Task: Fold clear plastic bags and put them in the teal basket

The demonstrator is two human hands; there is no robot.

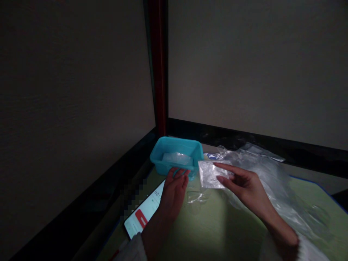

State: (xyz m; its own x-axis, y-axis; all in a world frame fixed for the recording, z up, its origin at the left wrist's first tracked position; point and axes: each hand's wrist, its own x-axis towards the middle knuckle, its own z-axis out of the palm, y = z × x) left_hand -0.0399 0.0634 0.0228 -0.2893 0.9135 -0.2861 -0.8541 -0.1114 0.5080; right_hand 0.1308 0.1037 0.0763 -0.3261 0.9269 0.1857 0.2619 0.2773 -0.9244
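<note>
My right hand pinches a small flat clear plastic packet between thumb and fingers, just right of a turquoise plastic tub. Shiny and whitish, the packet hangs above the mat; its right edge is partly behind my fingers. Inside the tub lies another clear plastic packet. My left hand reaches up to the front wall of the tub, fingers stretched out and holding nothing I can see. Whether the fingertips touch the tub is hard to tell in the dim light.
A lit phone with a timer lies left of my left hand. Crumpled clear plastic sheeting spreads over the right of the green mat. A small plastic scrap lies mid-mat. Walls and a reddish post stand behind.
</note>
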